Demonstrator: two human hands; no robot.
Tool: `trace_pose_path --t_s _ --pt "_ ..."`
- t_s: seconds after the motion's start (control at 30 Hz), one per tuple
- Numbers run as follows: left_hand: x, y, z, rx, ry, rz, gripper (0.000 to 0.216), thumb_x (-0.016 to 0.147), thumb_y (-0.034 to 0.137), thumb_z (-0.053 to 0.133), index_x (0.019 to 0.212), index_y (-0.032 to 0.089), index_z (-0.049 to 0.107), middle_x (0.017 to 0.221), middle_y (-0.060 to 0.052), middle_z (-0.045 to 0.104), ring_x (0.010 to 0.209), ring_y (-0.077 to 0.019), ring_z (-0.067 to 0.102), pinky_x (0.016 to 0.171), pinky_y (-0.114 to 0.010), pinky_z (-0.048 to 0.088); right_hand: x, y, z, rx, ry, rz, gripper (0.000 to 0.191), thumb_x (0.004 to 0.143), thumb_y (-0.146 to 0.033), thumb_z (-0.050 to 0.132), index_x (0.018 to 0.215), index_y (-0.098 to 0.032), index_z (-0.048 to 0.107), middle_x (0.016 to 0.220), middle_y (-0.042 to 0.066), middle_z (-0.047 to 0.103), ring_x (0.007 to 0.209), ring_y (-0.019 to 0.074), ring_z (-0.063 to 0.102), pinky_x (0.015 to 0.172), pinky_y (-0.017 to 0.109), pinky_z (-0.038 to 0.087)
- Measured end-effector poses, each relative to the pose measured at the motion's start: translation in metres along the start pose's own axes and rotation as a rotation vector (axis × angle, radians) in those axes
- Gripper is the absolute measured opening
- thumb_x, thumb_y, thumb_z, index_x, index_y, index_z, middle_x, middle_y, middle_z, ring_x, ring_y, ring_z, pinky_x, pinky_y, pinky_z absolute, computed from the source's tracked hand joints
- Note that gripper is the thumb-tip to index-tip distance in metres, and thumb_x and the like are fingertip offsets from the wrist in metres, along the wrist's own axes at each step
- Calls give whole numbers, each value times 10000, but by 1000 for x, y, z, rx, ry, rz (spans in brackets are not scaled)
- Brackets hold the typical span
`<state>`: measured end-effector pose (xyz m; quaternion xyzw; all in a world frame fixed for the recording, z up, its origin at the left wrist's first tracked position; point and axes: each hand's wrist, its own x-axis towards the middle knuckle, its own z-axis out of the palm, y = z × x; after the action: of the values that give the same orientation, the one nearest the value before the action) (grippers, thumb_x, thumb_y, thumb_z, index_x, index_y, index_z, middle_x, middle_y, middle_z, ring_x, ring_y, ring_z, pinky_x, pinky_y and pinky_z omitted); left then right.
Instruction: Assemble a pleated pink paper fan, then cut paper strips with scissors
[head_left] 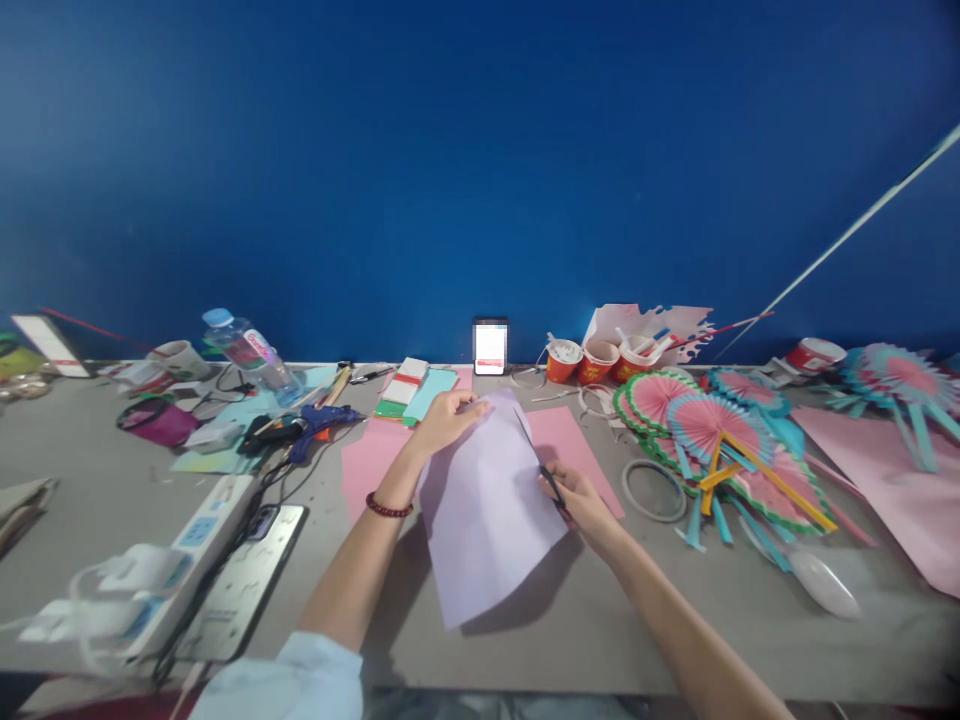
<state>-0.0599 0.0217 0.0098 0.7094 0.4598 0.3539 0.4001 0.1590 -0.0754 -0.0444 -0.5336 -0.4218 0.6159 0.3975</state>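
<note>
A sheet of pale purple paper (491, 520) is held up over the table, its lower edge curling toward me. My left hand (454, 425) pinches it near the top left, with a dark red bead bracelet on the wrist. On the right side, my right hand (574, 495) grips a pair of black-handled scissors (553, 485). Their blades lie against the paper's right edge, pointing up and away. Pink paper (574, 450) lies on the table beneath and shows on both sides of the purple sheet.
A phone (490, 347) stands upright against the blue wall. Red paper cups (564, 362) and pleated paper fans (720, 430) are at the right, near a roll of tape (653, 490). At the left are a bottle (255, 355), a blue glue gun (319, 428), a power strip (195, 560) and another phone (244, 580).
</note>
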Motion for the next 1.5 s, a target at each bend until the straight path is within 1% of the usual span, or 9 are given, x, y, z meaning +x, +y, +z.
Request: trace_pose_path --t_s 0.17,0.3,0.43,0.6,0.8,0.93,1.07,1.3,1.5 --pt "-1 1 2 14 0 17 417 809 526 564 627 151 558 575 36 432 533 -90 360 503 -231 255 0 -1 -2 -13 6 -19 479 590 -576 745 717 -207 466 482 -104 347 359 31 251 325 192 155" --pt "-3 5 2 23 5 13 393 814 511 562 656 152 588 590 33 472 547 -95 402 525 -227 286 1 2 -5 -5 -17 -22 510 576 -599 752 717 -205 461 490 -98 383 367 32 268 335 188 158" --pt "-2 5 1 15 10 3 375 810 497 566 689 146 618 608 22 510 558 -104 432 531 -229 303 2 4 -5 13 -12 -23 493 582 -575 761 716 -201 470 499 -95 391 379 33 278 346 181 166" --pt "-1 1 2 -5 6 20 377 808 493 571 664 145 598 588 26 488 536 -95 407 504 -226 278 0 2 -5 9 -4 -7 435 605 -523 763 713 -201 491 479 -88 396 370 40 271 339 189 162" --pt "0 -2 2 -4 -2 35 369 816 478 565 653 147 585 576 32 466 527 -90 388 497 -222 265 0 0 -6 4 -14 9 469 576 -557 766 701 -208 478 437 -112 362 351 30 250 338 175 155" --pt "-1 0 2 3 -3 24 379 815 491 560 653 149 581 581 32 453 532 -90 374 499 -224 259 0 -1 -6 11 -26 19 472 579 -560 760 706 -212 468 430 -109 384 329 29 254 325 179 137" --pt "-3 5 2 11 -1 14 400 809 514 561 644 150 578 582 31 453 544 -96 379 511 -228 274 0 -3 -6 29 -25 16 462 582 -535 768 696 -216 454 425 -113 370 316 29 249 315 182 132" --pt "-5 11 3 0 -29 10 397 798 510 581 620 156 544 585 32 442 544 -93 363 512 -229 272 -1 0 -7 41 -30 16 462 591 -527 770 726 -210 463 453 -121 364 320 18 250 318 164 138" --pt "-5 11 8 -36 -73 22 395 811 507 565 636 154 546 621 20 475 582 -103 402 526 -230 292 -1 1 -7 52 -33 6 469 578 -526 777 714 -209 460 456 -119 364 325 21 259 315 162 149"
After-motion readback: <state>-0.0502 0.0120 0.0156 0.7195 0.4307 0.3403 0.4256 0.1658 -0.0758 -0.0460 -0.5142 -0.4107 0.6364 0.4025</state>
